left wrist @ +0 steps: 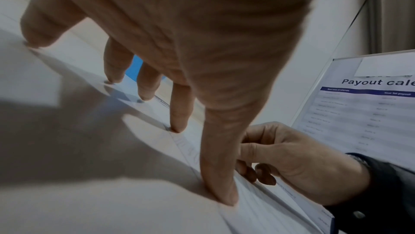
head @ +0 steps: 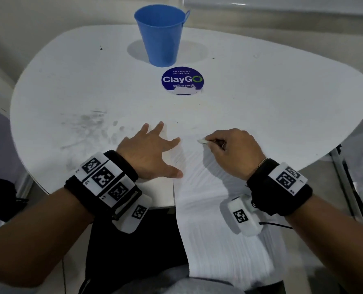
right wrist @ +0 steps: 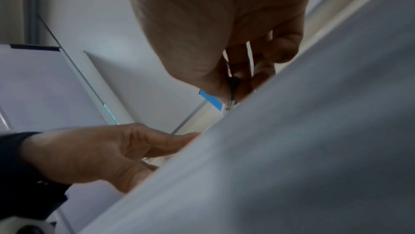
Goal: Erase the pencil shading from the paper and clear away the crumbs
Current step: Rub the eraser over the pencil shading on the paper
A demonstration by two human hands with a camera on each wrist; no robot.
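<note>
The paper is laid on the white table at 6 o'clock, its near end hanging over the table edge toward the lap; faint pencil lines are seen along its left edge, between the two hands. The left hand is spread flat, fingers splayed, with fingertips pressed down at the paper's left edge; thumb and forefinger are seen touching the sheet, the other fingers resting on bare table. The right hand is curled, a small white eraser pinched between thumb and fingers, its tip set on the paper at the sheet's far end. In the right wrist view the grip is mostly hidden behind the blurred paper. A blue cup stands at 12 o'clock, well apart from the hands, with a round "ClayGo" sticker just beside it on the near side. Grey smudges are noted on the table at 9 o'clock. Crumbs cannot be made out.
</note>
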